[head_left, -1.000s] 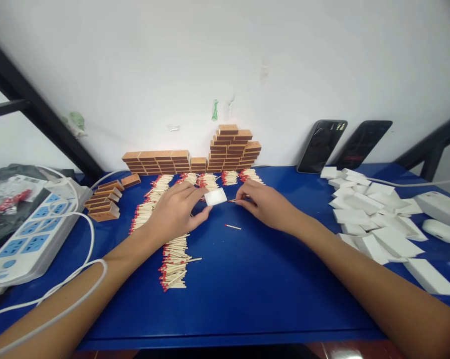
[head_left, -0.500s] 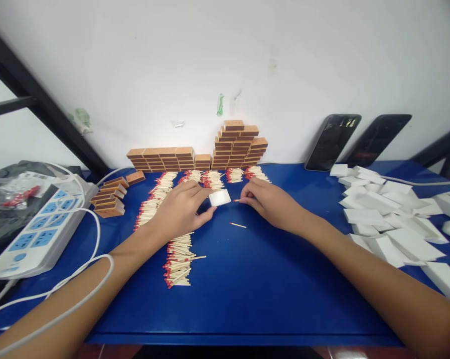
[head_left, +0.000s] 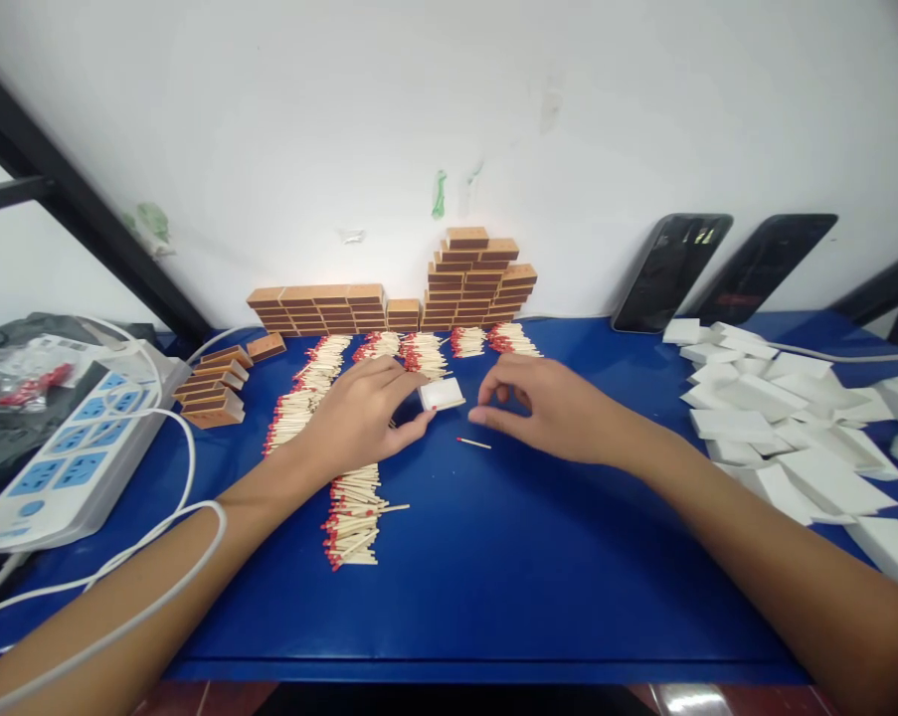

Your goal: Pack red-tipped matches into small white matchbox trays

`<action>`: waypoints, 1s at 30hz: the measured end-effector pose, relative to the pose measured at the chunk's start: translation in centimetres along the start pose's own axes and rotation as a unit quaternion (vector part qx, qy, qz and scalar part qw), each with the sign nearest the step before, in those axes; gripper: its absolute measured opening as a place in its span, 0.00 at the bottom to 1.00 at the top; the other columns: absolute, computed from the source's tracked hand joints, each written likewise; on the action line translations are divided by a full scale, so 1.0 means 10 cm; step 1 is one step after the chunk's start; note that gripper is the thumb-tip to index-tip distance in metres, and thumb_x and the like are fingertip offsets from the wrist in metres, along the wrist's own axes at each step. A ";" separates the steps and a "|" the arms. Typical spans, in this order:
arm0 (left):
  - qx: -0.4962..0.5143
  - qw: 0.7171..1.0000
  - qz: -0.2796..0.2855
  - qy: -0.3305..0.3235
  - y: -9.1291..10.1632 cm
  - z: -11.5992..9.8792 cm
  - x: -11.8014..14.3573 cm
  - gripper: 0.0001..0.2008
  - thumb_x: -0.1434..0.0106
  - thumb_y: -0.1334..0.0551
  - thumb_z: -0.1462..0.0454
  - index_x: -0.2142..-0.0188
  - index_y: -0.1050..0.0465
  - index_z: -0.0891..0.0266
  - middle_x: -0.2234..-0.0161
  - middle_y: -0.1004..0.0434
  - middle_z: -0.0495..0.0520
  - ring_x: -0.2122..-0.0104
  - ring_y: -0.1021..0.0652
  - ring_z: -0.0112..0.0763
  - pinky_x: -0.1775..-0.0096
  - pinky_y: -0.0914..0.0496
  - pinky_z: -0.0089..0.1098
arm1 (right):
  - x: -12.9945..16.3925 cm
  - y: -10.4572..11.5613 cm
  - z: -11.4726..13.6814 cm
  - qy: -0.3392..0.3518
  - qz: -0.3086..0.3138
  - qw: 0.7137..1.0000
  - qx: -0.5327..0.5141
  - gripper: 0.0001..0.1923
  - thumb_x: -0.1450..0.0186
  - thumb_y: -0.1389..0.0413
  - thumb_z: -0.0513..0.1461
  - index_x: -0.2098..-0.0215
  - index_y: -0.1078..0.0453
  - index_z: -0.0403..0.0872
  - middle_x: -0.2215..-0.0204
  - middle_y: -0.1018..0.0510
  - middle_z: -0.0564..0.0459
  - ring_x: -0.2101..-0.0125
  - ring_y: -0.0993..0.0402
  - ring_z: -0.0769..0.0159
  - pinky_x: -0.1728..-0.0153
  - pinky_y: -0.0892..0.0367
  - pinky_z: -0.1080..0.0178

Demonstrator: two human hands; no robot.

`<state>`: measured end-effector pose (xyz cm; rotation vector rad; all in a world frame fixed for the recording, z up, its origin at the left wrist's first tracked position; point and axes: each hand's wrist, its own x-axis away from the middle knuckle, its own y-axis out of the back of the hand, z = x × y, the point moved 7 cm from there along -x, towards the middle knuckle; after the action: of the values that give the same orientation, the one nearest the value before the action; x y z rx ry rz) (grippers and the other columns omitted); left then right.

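Many matches [head_left: 353, 527] lie loose on the blue counter [head_left: 538, 577], so a large part seems left. One single match [head_left: 475, 444] lies nearer to you than the white tray [head_left: 443, 392]. Your left hand [head_left: 363, 413] grips this tray between thumb and fingers; a second match [head_left: 449, 405] lies along its near edge, perhaps inside. Your right hand [head_left: 553, 410], fingers apart, is beside it, visibly empty. To the right, more trays [head_left: 732, 426] lie in a heap. Farthest, brown boxes [head_left: 467, 283] stand stacked at the wall [head_left: 306, 119]; whether filled, I cannot tell.
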<state>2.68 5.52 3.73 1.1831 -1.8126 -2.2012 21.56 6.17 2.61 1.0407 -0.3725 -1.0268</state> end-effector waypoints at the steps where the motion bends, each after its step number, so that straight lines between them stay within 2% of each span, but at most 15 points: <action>1: -0.003 1.000 0.002 0.001 0.00 0.01 0.00 0.13 0.27 0.36 0.58 0.51 0.23 0.65 0.61 0.17 0.59 0.59 0.19 0.43 0.56 0.24 0.42 | 0.02 -0.08 0.00 -0.004 0.043 0.999 -0.005 0.12 0.30 0.38 0.49 0.62 0.26 0.50 0.64 0.22 0.51 0.66 0.28 0.61 0.64 0.35 0.59; 3: -0.003 1.000 0.012 0.003 -0.02 0.02 0.00 0.13 0.27 0.36 0.58 0.51 0.23 0.65 0.61 0.17 0.59 0.59 0.19 0.43 0.56 0.24 0.42 | 0.05 -0.19 -0.01 -0.011 0.108 0.994 -0.016 0.12 0.29 0.40 0.49 0.62 0.26 0.50 0.62 0.22 0.50 0.65 0.27 0.61 0.63 0.34 0.59; 5: -0.001 1.000 0.020 0.003 -0.03 0.02 0.00 0.13 0.27 0.37 0.58 0.51 0.23 0.66 0.61 0.18 0.59 0.59 0.19 0.43 0.56 0.24 0.42 | 0.08 -0.18 -0.09 -0.013 0.137 0.990 -0.018 0.13 0.26 0.44 0.48 0.63 0.27 0.50 0.61 0.21 0.49 0.65 0.27 0.61 0.62 0.34 0.58; 7: -0.004 1.000 0.018 -0.002 -0.02 0.02 0.00 0.14 0.27 0.37 0.58 0.51 0.23 0.66 0.62 0.18 0.59 0.60 0.19 0.43 0.56 0.24 0.42 | 0.08 -0.03 -0.25 -0.020 0.136 0.990 0.002 0.15 0.27 0.44 0.50 0.65 0.26 0.50 0.62 0.20 0.49 0.65 0.27 0.60 0.63 0.35 0.58; 10: -0.008 1.000 0.014 -0.010 -0.02 0.01 0.00 0.13 0.26 0.37 0.58 0.51 0.23 0.66 0.63 0.18 0.58 0.61 0.20 0.42 0.57 0.25 0.42 | 0.08 0.38 -0.61 -0.070 0.067 0.994 0.049 0.16 0.28 0.45 0.52 0.63 0.25 0.50 0.62 0.19 0.48 0.65 0.27 0.58 0.64 0.36 0.58; 13: -0.002 1.000 0.024 -0.012 -0.03 0.01 0.00 0.12 0.26 0.38 0.58 0.52 0.23 0.65 0.63 0.18 0.57 0.61 0.20 0.42 0.58 0.25 0.41 | 0.10 0.56 -0.83 -0.115 0.081 0.988 0.064 0.20 0.30 0.44 0.57 0.64 0.24 0.50 0.68 0.20 0.49 0.70 0.30 0.61 0.69 0.39 0.60; 16: -0.006 1.000 0.018 -0.013 -0.03 0.00 0.01 0.13 0.27 0.37 0.58 0.51 0.23 0.64 0.64 0.19 0.56 0.62 0.20 0.41 0.58 0.26 0.40 | 0.11 0.51 -0.78 -0.101 0.114 0.988 0.036 0.22 0.31 0.44 0.58 0.65 0.23 0.51 0.69 0.19 0.50 0.70 0.29 0.61 0.69 0.39 0.60; 21: -0.002 1.000 0.018 -0.013 -0.03 0.00 0.01 0.13 0.27 0.37 0.58 0.51 0.23 0.65 0.63 0.18 0.57 0.62 0.20 0.41 0.58 0.25 0.40 | 0.06 0.34 -0.63 -0.073 0.130 0.989 0.008 0.17 0.33 0.39 0.53 0.69 0.24 0.50 0.67 0.18 0.51 0.68 0.26 0.60 0.66 0.37 0.59; 25: -0.004 1.000 0.024 -0.009 -0.03 0.01 0.00 0.12 0.27 0.37 0.58 0.51 0.23 0.64 0.63 0.18 0.57 0.62 0.20 0.41 0.58 0.25 0.40 | 0.04 0.37 -0.66 -0.080 0.098 0.991 0.034 0.13 0.36 0.36 0.51 0.68 0.24 0.51 0.69 0.19 0.52 0.70 0.28 0.62 0.68 0.37 0.60; 30: 0.000 0.999 0.032 -0.013 -0.04 -0.02 0.00 0.12 0.26 0.38 0.57 0.51 0.24 0.64 0.64 0.19 0.57 0.62 0.21 0.41 0.59 0.25 0.40 | 0.06 0.31 -0.72 -0.091 0.127 0.987 0.041 0.11 0.33 0.40 0.47 0.68 0.22 0.50 0.67 0.17 0.50 0.69 0.26 0.60 0.68 0.36 0.60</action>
<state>3.01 5.48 3.39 1.0851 -1.8324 -2.1912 28.42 9.84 1.52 0.9474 -0.6843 -0.8845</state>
